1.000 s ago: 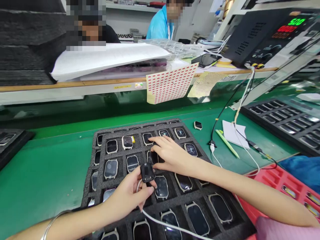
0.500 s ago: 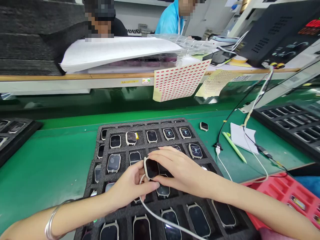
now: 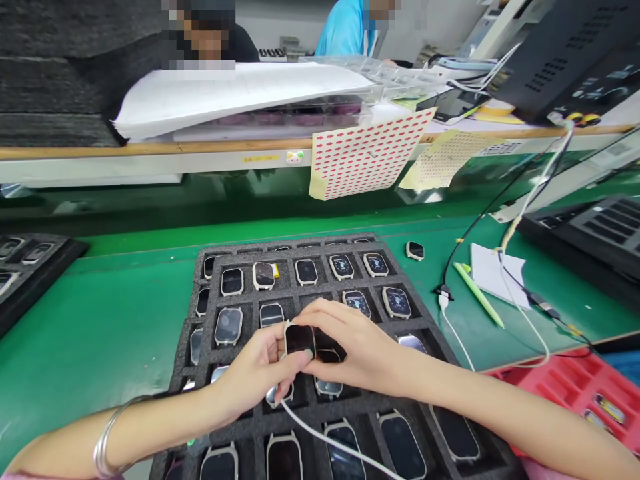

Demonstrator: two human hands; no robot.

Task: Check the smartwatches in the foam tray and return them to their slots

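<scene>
A strapless smartwatch (image 3: 298,339) with a dark screen and pale case is held above the foam tray. My left hand (image 3: 265,363) grips its left side, the thumb lying across the lower screen. My right hand (image 3: 345,340) holds the watch from the right, fingertips on its top corner and thumb near the bottom. From below my left fingers runs a white cable (image 3: 325,440); its end is hidden. Under both hands the black foam tray (image 3: 253,300) carries many watch bodies in its pockets. Some, like the watch (image 3: 376,265) at upper right, have lit screens.
A loose watch (image 3: 415,251), a green pen (image 3: 479,295) and white paper (image 3: 497,275) lie right of the tray. Cables (image 3: 450,257) hang there. More trays stand left (image 3: 40,280) and right (image 3: 600,233). A red tray (image 3: 560,387) sits lower right. Two people are across the bench.
The left thumb has moved up onto the watch's screen, and the watch has turned slightly in my hands. The view has shifted a little. At far right, the tray's pockets look dark now.
</scene>
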